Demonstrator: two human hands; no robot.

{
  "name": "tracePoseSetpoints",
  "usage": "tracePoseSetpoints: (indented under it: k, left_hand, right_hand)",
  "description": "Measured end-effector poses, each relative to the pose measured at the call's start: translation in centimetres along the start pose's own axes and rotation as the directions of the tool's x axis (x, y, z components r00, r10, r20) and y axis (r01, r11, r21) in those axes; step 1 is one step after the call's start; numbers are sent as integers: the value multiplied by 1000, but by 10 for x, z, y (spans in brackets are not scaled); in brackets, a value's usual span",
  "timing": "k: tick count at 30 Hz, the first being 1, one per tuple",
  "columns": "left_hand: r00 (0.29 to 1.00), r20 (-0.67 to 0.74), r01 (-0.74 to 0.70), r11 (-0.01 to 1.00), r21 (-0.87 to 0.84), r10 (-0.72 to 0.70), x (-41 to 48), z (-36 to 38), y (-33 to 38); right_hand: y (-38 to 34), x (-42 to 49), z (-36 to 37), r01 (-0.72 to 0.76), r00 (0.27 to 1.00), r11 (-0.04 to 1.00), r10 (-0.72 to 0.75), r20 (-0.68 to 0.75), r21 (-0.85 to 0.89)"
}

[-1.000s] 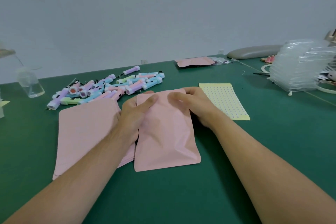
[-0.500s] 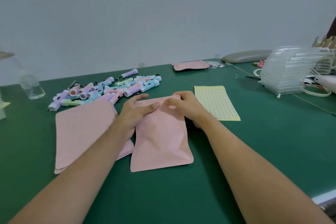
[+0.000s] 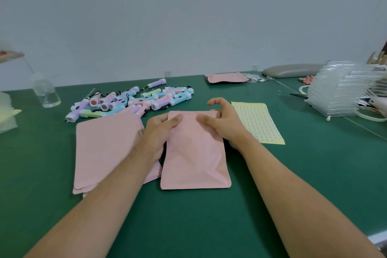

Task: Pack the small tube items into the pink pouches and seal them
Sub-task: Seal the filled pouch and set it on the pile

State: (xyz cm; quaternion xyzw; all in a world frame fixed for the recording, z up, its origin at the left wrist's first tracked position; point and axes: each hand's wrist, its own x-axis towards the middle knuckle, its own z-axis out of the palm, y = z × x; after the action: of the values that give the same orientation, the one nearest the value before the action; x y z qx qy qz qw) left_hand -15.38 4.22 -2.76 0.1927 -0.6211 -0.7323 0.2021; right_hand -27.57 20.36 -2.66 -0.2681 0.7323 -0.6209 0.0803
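Note:
A single pink pouch (image 3: pixel 194 159) lies flat on the green table (image 3: pixel 314 174) in the middle. My left hand (image 3: pixel 157 132) pinches its top left corner, thumb on top. My right hand (image 3: pixel 224 121) grips its top right edge, thumb pressing the front and index finger lifted. To the left lies a stack of pink pouches (image 3: pixel 104 148), partly under my left forearm. Behind it sits a heap of several small pastel tube items (image 3: pixel 129 100) in purple, blue, pink and green.
A yellow sticker sheet (image 3: pixel 259 121) lies right of the pouch. Another pink pouch (image 3: pixel 227 77) lies at the far edge. A clear bottle (image 3: pixel 46 94) stands far left. Stacked clear plastic trays (image 3: pixel 339 88) and a grey pad (image 3: pixel 291 70) are at the far right.
The pouch has shifted slightly and straightened under my hands. My right index finger has lifted off the top edge. My left hand has moved a little towards the top left corner.

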Motion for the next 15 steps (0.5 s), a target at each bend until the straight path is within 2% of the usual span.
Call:
tracePoseSetpoints:
  k: [5, 8, 10, 15]
  left_hand:
    - [998, 67, -23, 1000, -5, 23, 3, -3, 1]
    - [993, 99, -60, 998, 32, 57, 3, -1, -2]
    - [993, 103, -68, 996, 59, 61, 2, -1, -3]
    - [994, 97, -51, 997, 59, 45, 0, 0, -2]
  right_hand:
    - [0, -5, -8, 4, 999, 1000, -3, 43, -5]
    - [-2, -9, -12, 2, 995, 999, -7, 96, 51]
    - [-4, -10, -11, 11, 996, 997, -17, 83, 82]
    - [-11, -10, -7, 40, 994, 999, -43, 96, 31]
